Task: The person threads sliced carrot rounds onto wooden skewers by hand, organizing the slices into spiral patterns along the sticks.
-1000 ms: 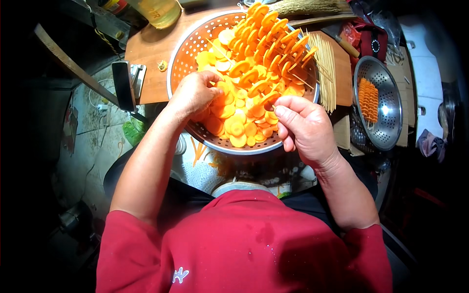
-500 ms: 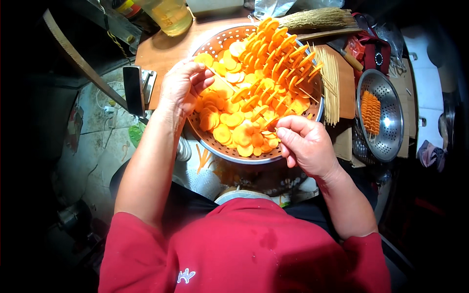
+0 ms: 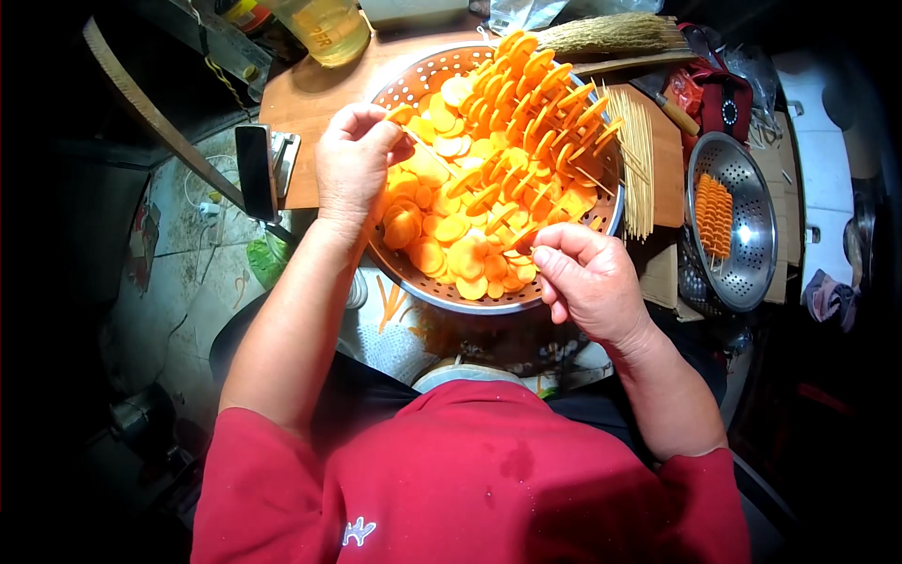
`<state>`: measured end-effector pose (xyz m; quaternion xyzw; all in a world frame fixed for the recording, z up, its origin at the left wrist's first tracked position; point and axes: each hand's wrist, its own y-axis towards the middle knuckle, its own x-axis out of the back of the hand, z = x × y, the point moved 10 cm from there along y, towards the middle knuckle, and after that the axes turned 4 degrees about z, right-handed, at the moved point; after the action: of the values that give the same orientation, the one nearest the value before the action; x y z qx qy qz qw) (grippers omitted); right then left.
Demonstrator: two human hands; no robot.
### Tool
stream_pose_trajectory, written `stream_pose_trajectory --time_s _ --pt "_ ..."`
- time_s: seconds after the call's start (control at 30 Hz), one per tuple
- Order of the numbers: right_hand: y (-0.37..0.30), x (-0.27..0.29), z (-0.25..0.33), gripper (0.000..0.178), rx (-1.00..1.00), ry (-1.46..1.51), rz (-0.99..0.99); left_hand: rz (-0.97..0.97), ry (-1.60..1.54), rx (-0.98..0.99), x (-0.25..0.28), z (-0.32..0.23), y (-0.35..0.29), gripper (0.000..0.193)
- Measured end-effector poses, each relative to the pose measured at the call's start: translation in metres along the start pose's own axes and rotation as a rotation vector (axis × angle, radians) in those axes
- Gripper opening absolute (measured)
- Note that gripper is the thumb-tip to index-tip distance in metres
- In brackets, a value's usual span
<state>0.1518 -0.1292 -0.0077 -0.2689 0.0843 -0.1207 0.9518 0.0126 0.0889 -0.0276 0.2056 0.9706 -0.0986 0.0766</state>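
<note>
A large perforated colander [image 3: 413, 83] stands in front of me, heaped with loose round carrot slices [image 3: 467, 256]. Across it slants a thin wooden skewer [image 3: 434, 156] threaded with spaced carrot slices. My right hand [image 3: 594, 282] pinches this skewer's lower right end at the colander's near right rim. At its upper left end, my left hand [image 3: 355, 160] is closed, with an orange carrot slice [image 3: 400, 115] at its fingertips; whether the skewer pierces that slice I cannot tell. Several filled carrot skewers [image 3: 526, 99] lie together over the colander's far right side.
Bare wooden skewers [image 3: 634, 164] lie in a bundle right of the colander. Farther right, a metal colander [image 3: 752, 221] holds finished carrot skewers [image 3: 713, 218]. A phone [image 3: 255, 169] stands left, a jug of yellowish liquid [image 3: 329, 36] far left, and a straw brush [image 3: 611, 36] at the back.
My left hand has turned over, and its fingers have closed in at the skewer's upper end. The colander has shifted very slightly; my right hand keeps its place.
</note>
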Motion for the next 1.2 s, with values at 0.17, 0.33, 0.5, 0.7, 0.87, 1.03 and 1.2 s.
stream_pose_trajectory --time_s 0.17,0.33,0.5,0.7,0.87,1.03,1.2 --pt "0.000 0.001 0.001 0.016 0.011 0.020 -0.037 0.135 -0.056 0.185 -0.035 0.016 -0.027 0.012" --pt "0.001 0.002 0.003 0.016 0.026 0.065 -0.065 0.128 -0.053 0.223 -0.044 0.016 -0.041 0.011" --pt "0.001 0.000 0.007 0.015 0.045 0.059 -0.052 0.121 -0.063 0.220 -0.045 0.015 -0.043 0.009" --pt "0.003 0.005 0.008 0.015 0.041 0.070 -0.088 0.144 0.005 0.207 -0.045 0.012 -0.036 0.014" --pt "0.003 0.011 0.015 0.016 0.087 0.126 -0.090 0.253 0.448 0.111 -0.023 0.034 -0.010 0.020" --pt "0.000 0.012 0.010 0.015 0.055 0.119 -0.114 0.454 1.310 -0.198 -0.057 0.036 -0.035 0.018" --pt "0.001 0.011 0.008 0.016 0.065 0.132 -0.081 0.452 1.259 -0.065 -0.055 0.037 -0.029 0.014"
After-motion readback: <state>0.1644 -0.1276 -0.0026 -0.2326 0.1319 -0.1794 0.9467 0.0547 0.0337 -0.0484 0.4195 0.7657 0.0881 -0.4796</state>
